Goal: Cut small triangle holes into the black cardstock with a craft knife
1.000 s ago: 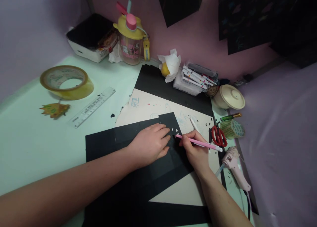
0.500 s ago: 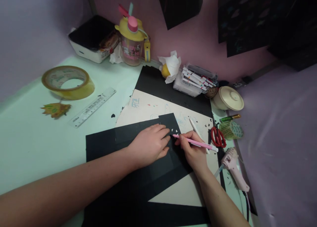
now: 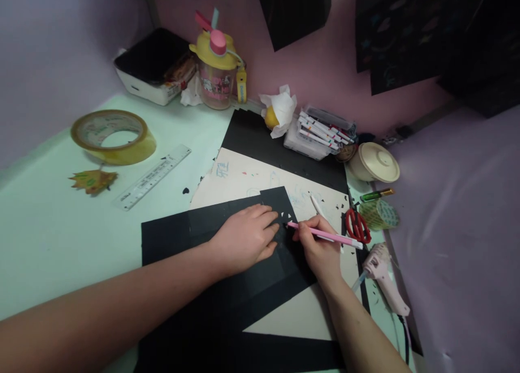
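Fingers [image 3: 266, 221] of the left hand [image 3: 244, 240] lie flat on black paper [image 3: 182, 229]; right hand [image 3: 319, 245] grips a pink knife [image 3: 325, 235] whose tip, close by, could slip and nick them

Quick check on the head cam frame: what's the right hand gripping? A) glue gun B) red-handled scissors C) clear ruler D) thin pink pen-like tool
D: the right hand grips a thin pink pen-like tool with its tip on the black paper beside the left hand; the scissors, ruler and glue gun all lie untouched on the desk.
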A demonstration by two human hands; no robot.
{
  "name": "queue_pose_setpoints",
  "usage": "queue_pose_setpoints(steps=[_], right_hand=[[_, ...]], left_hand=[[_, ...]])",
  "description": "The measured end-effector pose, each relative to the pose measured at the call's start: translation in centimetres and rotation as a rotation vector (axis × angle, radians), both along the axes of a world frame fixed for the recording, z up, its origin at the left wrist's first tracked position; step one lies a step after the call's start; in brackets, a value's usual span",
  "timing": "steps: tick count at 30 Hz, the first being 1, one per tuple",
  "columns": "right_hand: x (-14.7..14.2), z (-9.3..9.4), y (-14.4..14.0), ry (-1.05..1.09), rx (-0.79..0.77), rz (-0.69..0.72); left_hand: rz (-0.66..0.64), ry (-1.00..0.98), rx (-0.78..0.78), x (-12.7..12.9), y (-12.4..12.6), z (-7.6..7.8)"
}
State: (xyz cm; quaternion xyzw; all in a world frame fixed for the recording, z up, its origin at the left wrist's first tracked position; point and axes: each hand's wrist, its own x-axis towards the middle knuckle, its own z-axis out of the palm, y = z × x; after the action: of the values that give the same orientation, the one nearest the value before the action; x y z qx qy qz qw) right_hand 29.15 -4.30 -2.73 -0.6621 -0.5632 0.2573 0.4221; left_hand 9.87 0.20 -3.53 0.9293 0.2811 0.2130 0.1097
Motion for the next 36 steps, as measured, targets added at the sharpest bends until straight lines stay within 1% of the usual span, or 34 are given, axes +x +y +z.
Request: queue_pose_setpoints(steps=[4, 11, 17, 22, 25, 30, 36], right_hand=[[0.2, 0.0, -0.1, 0.023, -0.006, -0.004], [1.2, 0.2, -0.2, 0.166, -0.031, -0.005], [1.4, 0.5, 0.2, 0.101, -0.053, -0.005], [1.3, 0.4, 0.4, 0.067, -0.059, 0.065], [1.3, 0.2, 0.4, 0.069, -0.058, 0.113], [1.2, 0.0, 0.5, 0.087, -0.039, 0.122], [1.1, 0.1, 0.7, 0.139, -0.062, 0.133]], left_hand=[[0.001, 0.006, 0.009, 0.0, 0.0, 0.0], [-0.006, -0.004, 0.006, 0.1, 0.0, 0.1], [-0.009, -0.010, 0.033, 0.0, 0.0, 0.0], [-0.007, -0.026, 0.045, 0.0, -0.1, -0.2], [-0.005, -0.036, 0.045, 0.0, -0.2, -0.2], [-0.001, -0.036, 0.045, 0.0, -0.1, -0.2], [-0.010, -0.029, 0.039, 0.1, -0.2, -0.3]])
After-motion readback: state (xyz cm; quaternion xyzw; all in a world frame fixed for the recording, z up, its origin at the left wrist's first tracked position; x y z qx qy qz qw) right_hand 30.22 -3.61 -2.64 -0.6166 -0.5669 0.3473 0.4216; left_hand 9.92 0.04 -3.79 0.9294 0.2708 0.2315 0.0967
